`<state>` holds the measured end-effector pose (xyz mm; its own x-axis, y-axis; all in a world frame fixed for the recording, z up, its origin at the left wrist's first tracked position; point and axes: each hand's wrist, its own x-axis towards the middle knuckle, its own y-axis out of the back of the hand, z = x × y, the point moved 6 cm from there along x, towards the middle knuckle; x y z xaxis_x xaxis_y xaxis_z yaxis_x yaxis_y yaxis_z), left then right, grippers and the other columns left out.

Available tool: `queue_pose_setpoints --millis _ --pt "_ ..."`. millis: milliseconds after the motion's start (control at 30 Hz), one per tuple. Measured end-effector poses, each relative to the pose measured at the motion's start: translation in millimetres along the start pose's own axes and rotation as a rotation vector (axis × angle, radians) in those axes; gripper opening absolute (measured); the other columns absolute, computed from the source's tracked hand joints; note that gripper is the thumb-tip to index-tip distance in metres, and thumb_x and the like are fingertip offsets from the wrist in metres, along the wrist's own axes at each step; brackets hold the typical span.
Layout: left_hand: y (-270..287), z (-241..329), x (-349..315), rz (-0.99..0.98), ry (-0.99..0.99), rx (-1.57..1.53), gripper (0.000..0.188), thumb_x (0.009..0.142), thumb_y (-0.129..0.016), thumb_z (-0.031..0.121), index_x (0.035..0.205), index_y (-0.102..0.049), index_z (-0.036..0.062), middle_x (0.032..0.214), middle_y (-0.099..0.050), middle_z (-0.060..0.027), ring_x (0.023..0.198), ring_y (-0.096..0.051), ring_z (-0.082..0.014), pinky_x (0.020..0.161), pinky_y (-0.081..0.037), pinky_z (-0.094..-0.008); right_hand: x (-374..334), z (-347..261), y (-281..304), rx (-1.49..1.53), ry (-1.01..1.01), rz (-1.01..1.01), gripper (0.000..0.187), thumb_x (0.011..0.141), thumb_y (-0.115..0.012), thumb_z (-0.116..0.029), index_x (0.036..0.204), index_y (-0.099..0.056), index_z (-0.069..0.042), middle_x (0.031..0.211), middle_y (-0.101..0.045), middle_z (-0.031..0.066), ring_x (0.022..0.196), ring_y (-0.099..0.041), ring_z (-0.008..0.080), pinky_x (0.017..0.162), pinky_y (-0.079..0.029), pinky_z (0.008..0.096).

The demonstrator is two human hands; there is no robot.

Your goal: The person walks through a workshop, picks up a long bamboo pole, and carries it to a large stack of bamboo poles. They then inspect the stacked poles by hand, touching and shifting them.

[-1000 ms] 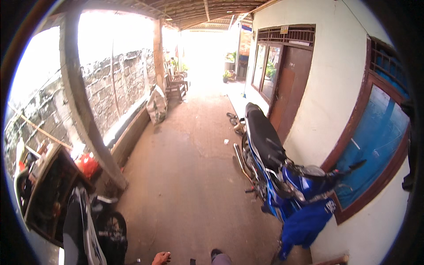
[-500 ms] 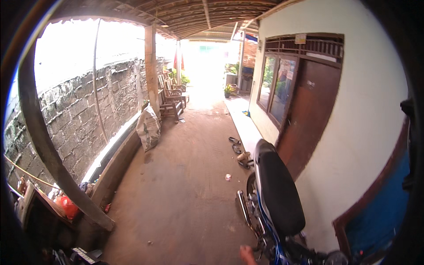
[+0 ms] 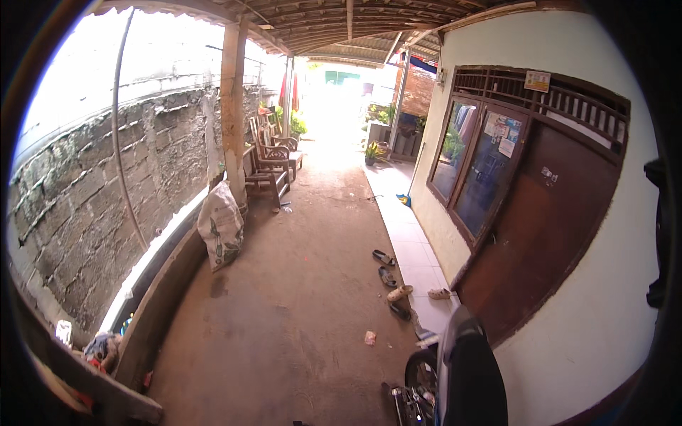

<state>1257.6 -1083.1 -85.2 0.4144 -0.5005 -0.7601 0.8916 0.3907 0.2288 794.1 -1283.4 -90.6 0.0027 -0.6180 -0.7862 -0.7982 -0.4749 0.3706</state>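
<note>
Neither of my hands shows at this moment. Nearest to me, at the lower right, is a parked motorcycle (image 3: 477, 376) with a long black seat; its front part falls outside the picture. Several sandals and clogs (image 3: 386, 275) lie in a loose row beside the white tiled ledge (image 3: 418, 252), and one tan clog (image 3: 439, 293) sits on the tiles. A small crumpled pink wrapper (image 3: 370, 338) rests on the dirt floor left of the motorcycle.
A white printed sack (image 3: 222, 224) leans by a wooden post (image 3: 233, 113) on the left. Behind it stand wooden armchairs (image 3: 273, 167). A block wall (image 3: 85, 177) and low kerb (image 3: 160, 312) bound the left. A brown door (image 3: 543, 213) and windows (image 3: 490, 163) line the right.
The view has moved forward along the passage. The motorcycle sits lower in the picture, and the hand seen beside it at the bottom edge has left view.
</note>
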Motion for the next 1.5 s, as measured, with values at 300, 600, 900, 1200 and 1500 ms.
queue_pose_setpoints --millis 300,600,900,1200,1500 --pt "12.5 262.3 205.5 0.058 -0.235 -0.096 0.055 0.095 -0.057 0.056 0.119 -0.064 0.007 0.103 -0.071 -0.0132 0.085 -0.066 -0.0232 0.065 -0.052 -0.0374 76.4 -101.4 6.4 0.089 -0.386 -0.065 0.031 0.098 -0.053 -0.03 0.089 -0.062 -0.002 0.084 -0.063 0.01 0.078 -0.059 0.0229 0.077 -0.049 0.041" --pt "-2.1 406.0 329.1 0.008 0.287 0.083 0.052 0.098 -0.057 0.049 0.126 -0.062 0.0055 0.108 -0.071 -0.0146 0.088 -0.067 -0.025 0.07 -0.053 -0.0401 376.4 -571.3 139.6 -0.043 0.0 0.158 0.031 0.1 -0.052 -0.03 0.093 -0.062 -0.001 0.087 -0.065 0.0104 0.079 -0.06 0.0238 0.078 -0.049 0.0409" --pt "-7.3 612.8 519.2 -0.004 0.353 0.085 0.051 0.1 -0.056 0.045 0.125 -0.063 0.0013 0.11 -0.071 -0.015 0.092 -0.068 -0.0256 0.075 -0.053 -0.0396 493.5 -935.0 148.6 0.201 0.428 0.018 0.026 0.103 -0.051 -0.027 0.091 -0.057 -0.004 0.084 -0.058 0.0065 0.077 -0.054 0.0165 0.072 -0.047 0.0341" --pt "18.0 933.7 730.2 0.019 0.214 0.119 0.049 0.103 -0.054 0.04 0.125 -0.064 -0.0023 0.112 -0.072 -0.0156 0.097 -0.069 -0.0264 0.081 -0.054 -0.0394 585.7 -910.5 159.5 0.135 -0.215 -0.012 0.023 0.104 -0.049 -0.026 0.096 -0.055 -0.005 0.085 -0.055 0.0064 0.077 -0.051 0.0154 0.072 -0.045 0.0323" --pt "-7.6 1184.5 906.2 0.121 0.268 0.068 0.046 0.103 -0.055 0.035 0.129 -0.061 -0.0025 0.114 -0.071 -0.0184 0.094 -0.069 -0.0289 0.08 -0.055 -0.0422 776.1 -1088.9 204.8 0.215 -0.336 -0.02 0.022 0.105 -0.049 -0.025 0.098 -0.055 -0.005 0.087 -0.055 0.0065 0.077 -0.052 0.0157 0.072 -0.045 0.0318"
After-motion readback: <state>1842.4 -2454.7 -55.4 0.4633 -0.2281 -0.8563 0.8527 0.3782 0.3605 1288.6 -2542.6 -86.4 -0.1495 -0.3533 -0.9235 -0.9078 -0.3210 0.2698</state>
